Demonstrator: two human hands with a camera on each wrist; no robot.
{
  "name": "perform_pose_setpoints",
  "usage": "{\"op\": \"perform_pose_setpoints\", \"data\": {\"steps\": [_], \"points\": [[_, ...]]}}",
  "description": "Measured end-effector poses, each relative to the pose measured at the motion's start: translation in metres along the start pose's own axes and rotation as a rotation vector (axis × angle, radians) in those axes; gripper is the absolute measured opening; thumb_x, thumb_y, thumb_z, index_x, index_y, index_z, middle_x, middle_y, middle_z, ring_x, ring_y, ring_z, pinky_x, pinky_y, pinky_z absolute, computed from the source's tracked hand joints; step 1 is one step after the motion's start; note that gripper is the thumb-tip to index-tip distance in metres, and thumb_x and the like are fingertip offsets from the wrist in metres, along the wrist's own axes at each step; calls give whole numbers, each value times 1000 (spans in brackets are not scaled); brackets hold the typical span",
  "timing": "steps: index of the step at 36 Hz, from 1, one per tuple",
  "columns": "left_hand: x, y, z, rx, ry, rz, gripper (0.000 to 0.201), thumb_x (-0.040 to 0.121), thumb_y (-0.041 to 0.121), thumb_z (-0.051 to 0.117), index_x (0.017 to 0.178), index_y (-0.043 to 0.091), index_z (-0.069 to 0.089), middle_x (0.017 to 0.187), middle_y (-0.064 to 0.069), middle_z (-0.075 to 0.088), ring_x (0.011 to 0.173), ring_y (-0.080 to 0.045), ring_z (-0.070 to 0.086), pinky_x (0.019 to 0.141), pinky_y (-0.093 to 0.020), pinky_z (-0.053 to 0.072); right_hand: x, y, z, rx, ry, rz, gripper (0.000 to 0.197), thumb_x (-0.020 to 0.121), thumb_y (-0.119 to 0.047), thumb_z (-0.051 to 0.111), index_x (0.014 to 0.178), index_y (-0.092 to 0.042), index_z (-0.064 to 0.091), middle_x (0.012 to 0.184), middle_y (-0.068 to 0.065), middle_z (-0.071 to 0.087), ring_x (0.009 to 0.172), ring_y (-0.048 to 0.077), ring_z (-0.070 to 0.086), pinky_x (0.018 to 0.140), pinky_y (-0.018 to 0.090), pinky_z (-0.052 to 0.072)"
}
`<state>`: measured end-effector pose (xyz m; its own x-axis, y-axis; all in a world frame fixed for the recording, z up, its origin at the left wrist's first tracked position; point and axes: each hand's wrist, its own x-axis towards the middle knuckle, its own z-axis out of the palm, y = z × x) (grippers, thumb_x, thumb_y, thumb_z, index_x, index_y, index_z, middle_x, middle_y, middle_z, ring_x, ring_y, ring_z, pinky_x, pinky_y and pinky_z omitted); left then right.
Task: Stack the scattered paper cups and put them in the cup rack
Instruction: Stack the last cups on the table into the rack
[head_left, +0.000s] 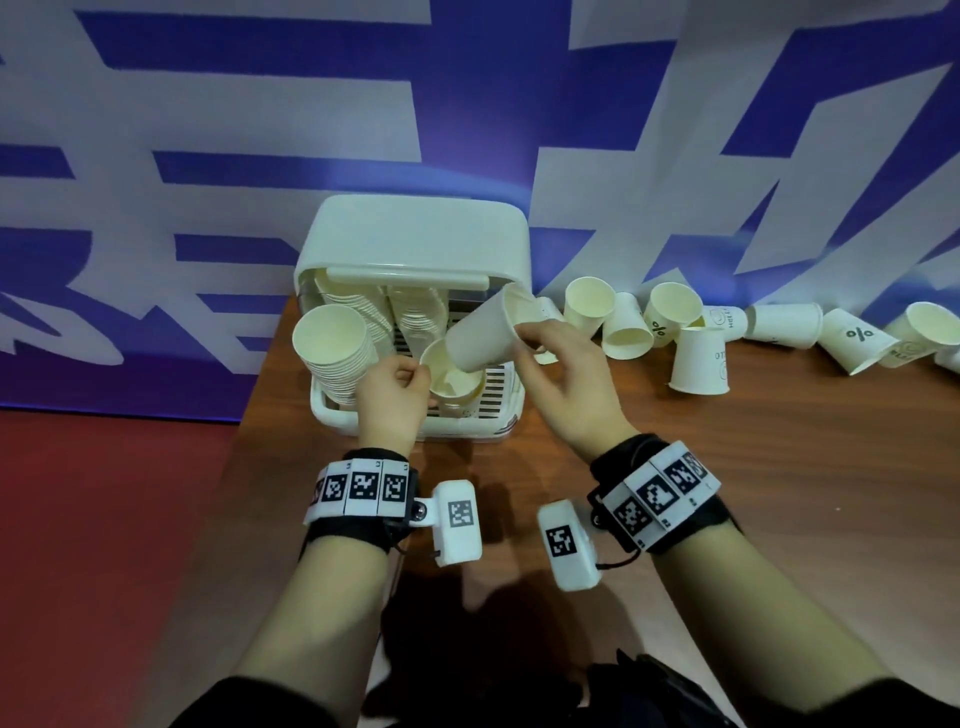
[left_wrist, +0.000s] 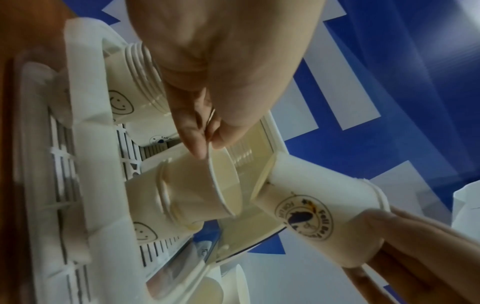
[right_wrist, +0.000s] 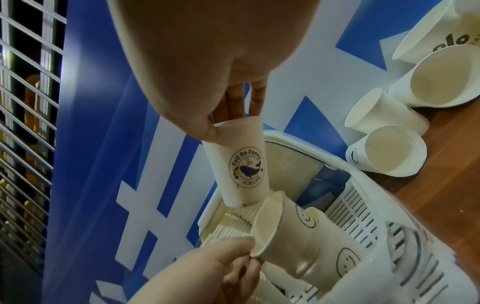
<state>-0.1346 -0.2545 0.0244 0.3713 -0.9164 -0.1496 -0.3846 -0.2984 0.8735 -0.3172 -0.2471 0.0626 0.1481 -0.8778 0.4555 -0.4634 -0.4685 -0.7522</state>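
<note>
Two hands (head_left: 395, 395) (head_left: 566, 379), two cups (head_left: 488, 332) (head_left: 452, 376).

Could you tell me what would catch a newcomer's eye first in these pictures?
At centre, the right hand tilts a whale-logo cup toward the stack whose rim the left hand pinches, inside the white cup rack. Loose cups litter the table along the blue-and-white backdrop to the right.

Left hand (head_left: 393, 396) pinches the rim of a short stack (head_left: 453, 375) in the rack (head_left: 332, 410); a taller stack (head_left: 337, 353) lies to its left. Right hand (head_left: 563, 382) holds a cup (head_left: 480, 332) above the short stack. Loose cups (head_left: 698, 358) lie right of the right hand, on the table (head_left: 727, 493).
</note>
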Motion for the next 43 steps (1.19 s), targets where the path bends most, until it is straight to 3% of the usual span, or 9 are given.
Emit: {"op": "perform_pose_setpoints", "data": {"steps": [7,12,16,21,25,30,34,37,43], "points": [[12,-20,5,-8,-34,-44,22,86,17,64,70,31,57,80,-5,69,77,-31,69,81,-49,56,-2,15,24,-116,-134,-108,17,90,-11,57,98,-2,68,87,9,65,83,24,58,73,37,46],[19,-31,9,-33,-47,-60,20,86,15,63,71,29,61,77,-4,68,78,-32,68,78,-50,57,1,21,34,-278,-274,-157,17,88,-9,58,101,-6,69,85,9,65,80,31,60,72,39,45],[22,-37,11,-14,-82,-40,7,87,18,63,81,20,67,82,-8,69,81,-31,68,79,-49,57,2,24,39,-394,-338,-216,29,90,-20,45,101,-11,70,83,6,64,80,32,60,78,34,33],[19,-37,9,-23,-98,-21,15,89,16,61,76,24,64,80,-7,69,81,-29,68,80,-50,56,2,27,48,-373,-439,-203,35,88,-20,40,100,-11,71,84,7,64,80,34,59,74,40,43],[16,-37,7,-55,-96,5,25,94,16,51,72,24,60,78,-16,68,78,-33,67,78,-51,56,-1,36,57,-358,-469,-171,24,87,-12,51,99,-9,72,91,11,65,84,36,60,75,43,49],[12,-31,6,-189,-92,-32,20,101,18,44,91,12,60,75,-6,63,63,-14,63,60,-26,55,-8,39,61,-312,-462,-122,24,89,-14,53,99,-5,72,128,26,53,116,44,51,96,47,43],[12,-36,7,-167,-100,7,19,97,22,52,81,29,58,77,0,65,75,-22,67,73,-38,57,-10,44,62,-252,-492,-33,20,91,-10,56,101,-2,72,146,30,31,134,42,35,107,36,27],[13,-41,8,-124,-102,7,17,94,25,56,81,35,58,84,-4,67,82,-24,68,81,-46,56,-13,46,62,-206,-523,70,21,93,-11,56,106,-2,71,151,28,22,135,38,34,109,34,27],[17,-55,13,-75,-106,22,4,90,24,59,94,23,61,97,-10,67,88,-27,67,84,-52,54,-18,51,67,-177,-499,146,21,93,-11,57,108,-4,71,149,24,30,139,37,29,115,37,22]]}}
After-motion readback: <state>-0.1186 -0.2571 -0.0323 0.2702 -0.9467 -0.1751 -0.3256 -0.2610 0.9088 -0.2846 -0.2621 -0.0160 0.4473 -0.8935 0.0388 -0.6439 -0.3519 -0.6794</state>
